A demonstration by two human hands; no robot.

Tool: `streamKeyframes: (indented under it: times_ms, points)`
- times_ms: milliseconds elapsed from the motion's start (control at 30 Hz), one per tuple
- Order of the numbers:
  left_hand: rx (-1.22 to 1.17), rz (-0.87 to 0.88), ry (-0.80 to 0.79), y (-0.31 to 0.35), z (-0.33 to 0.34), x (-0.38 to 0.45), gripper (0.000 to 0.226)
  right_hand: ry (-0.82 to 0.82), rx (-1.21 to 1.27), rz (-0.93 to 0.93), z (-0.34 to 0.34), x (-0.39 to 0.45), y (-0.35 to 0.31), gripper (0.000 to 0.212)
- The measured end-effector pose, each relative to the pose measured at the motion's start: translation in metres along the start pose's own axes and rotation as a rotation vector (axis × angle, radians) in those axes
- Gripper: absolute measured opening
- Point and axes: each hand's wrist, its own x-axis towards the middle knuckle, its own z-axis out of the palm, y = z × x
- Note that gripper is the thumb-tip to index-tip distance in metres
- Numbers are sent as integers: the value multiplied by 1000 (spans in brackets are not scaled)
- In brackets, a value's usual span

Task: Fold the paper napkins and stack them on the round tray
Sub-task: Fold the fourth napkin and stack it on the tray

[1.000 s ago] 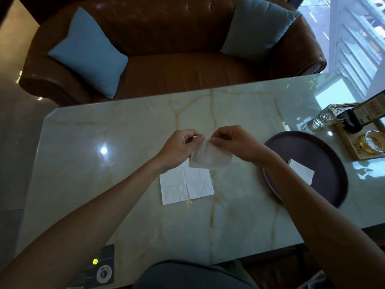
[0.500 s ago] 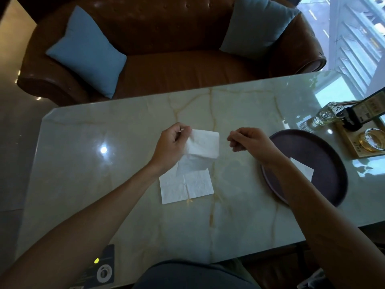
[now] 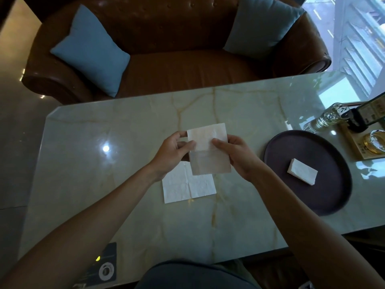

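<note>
Hands hold one thin white napkin (image 3: pixel 208 150) up over the table (image 3: pixel 125 205). The left hand (image 3: pixel 173 154) pinches its left edge with thumb on top and fingers curled behind. The right hand (image 3: pixel 235 155) pinches the right edge the same way. Both hands are mostly closed on the paper. The napkin is a tall rectangle with a crease across its middle. Its top half looks brighter and its bottom half looks darker. The paper is so thin that light shows through it.

Under it, flat on the table, lies a second napkin (image 3: pixel 187 187). It is square, soft and bumpy, with fold lines that cross like a plus. The held napkin and the left wrist cover its top part.

To the right sits the tray (image 3: pixel 291 147). It is round, dark and smooth with a low rim. A small folded stack (image 3: pixel 302 174) of white napkins rests on it, near its middle. How many are in the stack is hard to tell.

The table is shiny stone, pale green with yellow lines. At the far right edge are a glass bottle (image 3: pixel 325 119) and a wooden stand (image 3: pixel 358 147), cut off by the picture's side. Behind the table is a brown leather sofa (image 3: pixel 187 59) with two blue pillows (image 3: pixel 91 51).
</note>
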Motion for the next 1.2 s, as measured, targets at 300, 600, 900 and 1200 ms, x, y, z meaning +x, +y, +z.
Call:
streamKeyframes:
  times_ms: [300, 600, 900, 1200]
  points:
    - [152, 134, 113, -2, -7, 0, 42, 202, -208, -18, 4, -3, -9, 33]
    - [295, 178, 80, 0, -4, 1, 29, 196, -581, -200, 1, -9, -13, 22]
    - [322, 158, 62, -4, -7, 3, 35, 99, -567, -158, 0, -13, -18, 42]
    - [388, 214, 25, 1, -9, 4, 14, 162, -676, -271, -10, -8, -12, 20]
